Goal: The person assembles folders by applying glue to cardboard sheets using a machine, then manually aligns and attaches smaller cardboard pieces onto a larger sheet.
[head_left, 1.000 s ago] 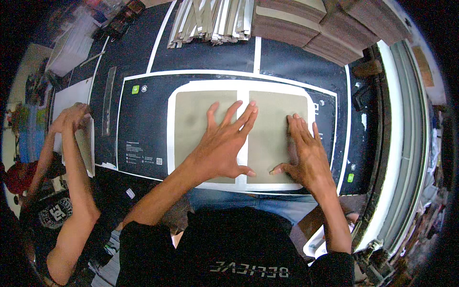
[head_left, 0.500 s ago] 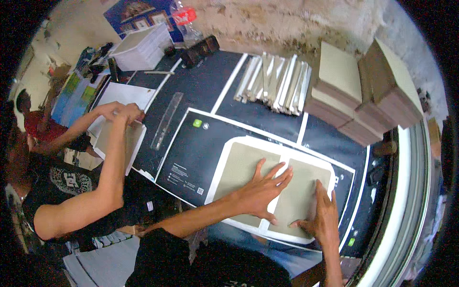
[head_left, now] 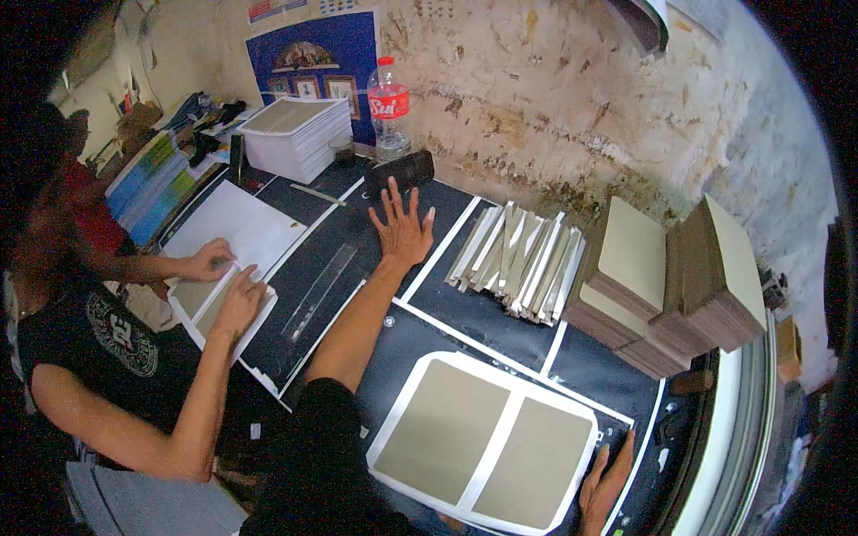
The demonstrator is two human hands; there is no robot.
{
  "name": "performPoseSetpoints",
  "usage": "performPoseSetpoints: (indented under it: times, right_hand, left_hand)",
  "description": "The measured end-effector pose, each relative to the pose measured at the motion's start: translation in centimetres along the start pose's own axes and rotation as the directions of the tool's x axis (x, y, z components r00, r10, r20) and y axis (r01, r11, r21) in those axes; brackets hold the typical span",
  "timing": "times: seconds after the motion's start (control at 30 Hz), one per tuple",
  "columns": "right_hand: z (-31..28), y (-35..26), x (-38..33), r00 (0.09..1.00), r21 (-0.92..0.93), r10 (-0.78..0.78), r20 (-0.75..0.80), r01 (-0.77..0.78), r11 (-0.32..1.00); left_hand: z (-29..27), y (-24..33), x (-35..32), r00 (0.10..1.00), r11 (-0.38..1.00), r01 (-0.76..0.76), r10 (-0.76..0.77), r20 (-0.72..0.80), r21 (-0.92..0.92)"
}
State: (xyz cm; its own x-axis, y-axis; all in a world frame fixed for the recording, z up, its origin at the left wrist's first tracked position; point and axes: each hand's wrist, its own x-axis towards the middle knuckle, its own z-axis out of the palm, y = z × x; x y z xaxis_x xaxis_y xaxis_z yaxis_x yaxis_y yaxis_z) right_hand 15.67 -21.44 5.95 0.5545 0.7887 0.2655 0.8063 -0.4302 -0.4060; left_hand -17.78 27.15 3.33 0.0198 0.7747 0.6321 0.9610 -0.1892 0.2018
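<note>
My left hand (head_left: 404, 230) is stretched toward the far side of the table, fingers spread and holding nothing. Just beyond its fingertips lies a dark oblong block (head_left: 413, 168); whether they touch it I cannot tell. In front of me is a flat cover blank (head_left: 500, 438), made of two beige boards on a white sheet with trimmed corners and a white strip between them. It lies on a black printed sheet (head_left: 393, 357). At the blank's right side rests my right hand (head_left: 608, 487), its fingers extended and thumb apart, near the edge of the black sheet.
A pile of white and beige strips (head_left: 518, 263) lies beyond the blank, beside stacks of beige boards (head_left: 630, 259). A clear bottle (head_left: 391, 116) and a paper stack (head_left: 299, 138) stand near the wall. On the left, a co-worker's hands (head_left: 234, 286) handle another blank. A transparent ruler (head_left: 320, 293) lies between us.
My left hand has left the blank and reached far toward the dark block. My right hand has slid off the boards to the right. The view has tilted up, and the co-worker's hands have moved apart.
</note>
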Motion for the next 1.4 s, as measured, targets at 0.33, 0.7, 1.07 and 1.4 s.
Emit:
performPoseSetpoints:
  times: [0.33, 0.7, 1.07, 1.4]
  right_hand:
    - [-1.0, -1.4, 0.5, 0.999, -0.02, -0.026, -0.018, 0.026, 0.999]
    - [-0.6, -1.7, 0.3, 0.997, 0.057, 0.072, 0.013, -0.073, 0.996]
    - [-0.6, -0.8, 0.0, 1.0, 0.002, 0.026, 0.0, -0.026, 1.0]
    - [0.1, 0.3, -0.1, 0.999, 0.011, 0.036, -0.009, -0.036, 0.999]
  left_hand:
    - [4.2, 2.6, 5.3, 0.978, 0.979, 0.179, -0.187, 0.087, 0.094]
    - [6.6, 1.3, 3.6, 0.996, 0.993, -0.087, 0.088, 0.011, -0.074]
    - [6.7, 1.7, 4.1, 0.994, 0.995, 0.091, -0.088, 0.06, -0.051]
    - [5.5, 2.0, 4.0, 0.962, 0.966, -0.154, 0.195, 0.194, -0.208]
